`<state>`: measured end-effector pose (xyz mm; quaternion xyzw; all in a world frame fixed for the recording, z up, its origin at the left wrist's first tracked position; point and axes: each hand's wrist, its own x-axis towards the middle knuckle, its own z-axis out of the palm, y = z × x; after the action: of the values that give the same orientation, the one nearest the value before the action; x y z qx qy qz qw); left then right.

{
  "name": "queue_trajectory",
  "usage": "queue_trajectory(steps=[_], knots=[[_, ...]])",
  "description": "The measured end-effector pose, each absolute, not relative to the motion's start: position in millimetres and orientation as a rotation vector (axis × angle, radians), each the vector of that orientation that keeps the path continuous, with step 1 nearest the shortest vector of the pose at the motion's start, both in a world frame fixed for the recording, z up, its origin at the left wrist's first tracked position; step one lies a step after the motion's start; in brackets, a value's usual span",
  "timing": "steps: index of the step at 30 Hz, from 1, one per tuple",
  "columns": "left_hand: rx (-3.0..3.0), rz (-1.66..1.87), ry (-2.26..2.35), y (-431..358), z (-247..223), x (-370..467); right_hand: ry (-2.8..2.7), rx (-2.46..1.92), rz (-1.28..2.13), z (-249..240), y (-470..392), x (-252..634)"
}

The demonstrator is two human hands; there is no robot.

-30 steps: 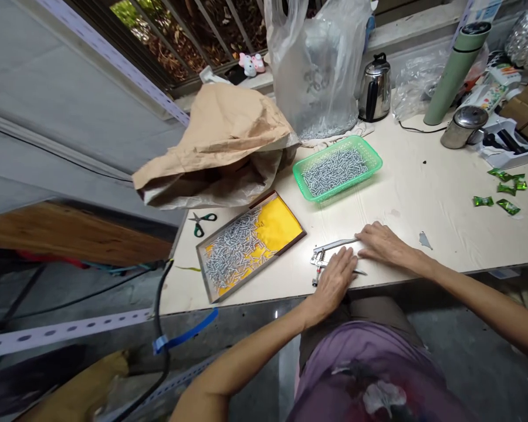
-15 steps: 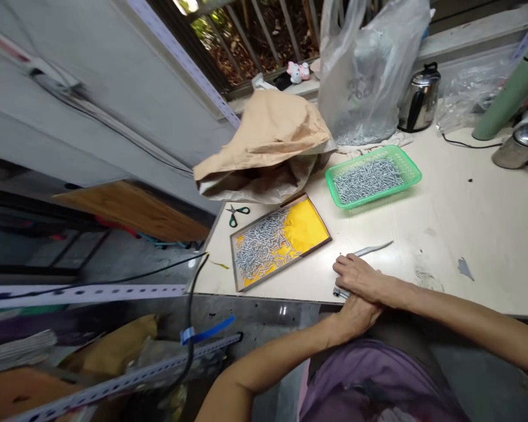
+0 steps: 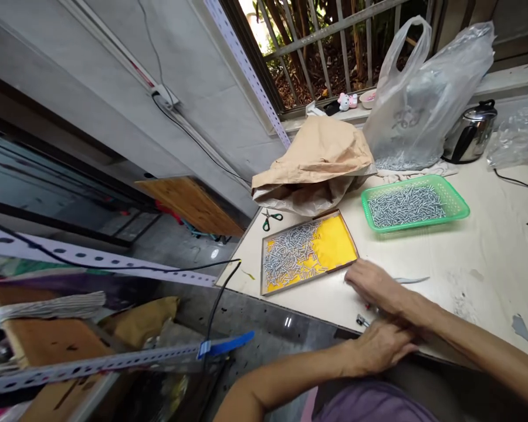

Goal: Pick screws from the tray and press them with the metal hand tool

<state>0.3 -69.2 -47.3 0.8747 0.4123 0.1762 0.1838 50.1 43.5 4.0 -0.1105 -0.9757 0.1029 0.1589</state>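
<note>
My left hand (image 3: pixel 385 347) rests at the front edge of the table, its fingers stretched toward the right. Beside it a small metal tool end (image 3: pixel 361 320) pokes out; the rest of this tool is hidden. My right hand (image 3: pixel 374 286) is over the tabletop by the near right corner of a shallow tray (image 3: pixel 310 282), fingers bent and bunched together. Whatever they may hold cannot be made out. Small silvery metal pins (image 3: pixel 290 252) cover the left part of the tray's yellow lining. Behind my right hand lies a thin grey strip (image 3: pixel 412 280).
A green plastic basket (image 3: pixel 460 211) holds many similar pins. Green-handled scissors (image 3: pixel 271 219) lie left of a brown paper bag (image 3: pixel 321 146). A plastic bag (image 3: pixel 422 111) and a metal kettle (image 3: pixel 473 132) stand along the back. A black cable (image 3: pixel 215 299) hangs by the table's left corner.
The view has swung left, so the table's things sit farther right. My right hand has lifted off my left hand and moved toward the tray. The left hand is now uncovered.
</note>
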Motion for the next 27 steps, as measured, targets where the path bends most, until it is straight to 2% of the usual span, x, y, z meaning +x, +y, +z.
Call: queue_trajectory(steps=[2,4,7,10,14,19,23,27], knots=[[2.454,0.616,1.359,-60,-37,-27,-2.611,-0.452,0.299,33,71,59],[2.316,0.712,1.808,-45,-24,-67,-2.488,-0.641,0.233,60,102,72],[2.055,0.504,2.361,-20,-6,-131,-2.397,-0.92,0.07,80,136,94],[1.832,0.206,2.614,0,4,-175,-2.401,-0.964,0.078,72,134,112],[1.826,-0.068,2.557,12,2,-194,-2.498,-0.81,0.321,39,87,129],[1.886,-0.189,2.451,21,5,-193,-2.604,-0.806,0.619,9,25,155],[1.806,0.057,2.345,16,14,-172,-2.671,-0.909,0.69,-2,-5,172],[1.451,0.398,1.96,-16,11,-125,-2.684,-0.945,0.731,-8,-21,177]])
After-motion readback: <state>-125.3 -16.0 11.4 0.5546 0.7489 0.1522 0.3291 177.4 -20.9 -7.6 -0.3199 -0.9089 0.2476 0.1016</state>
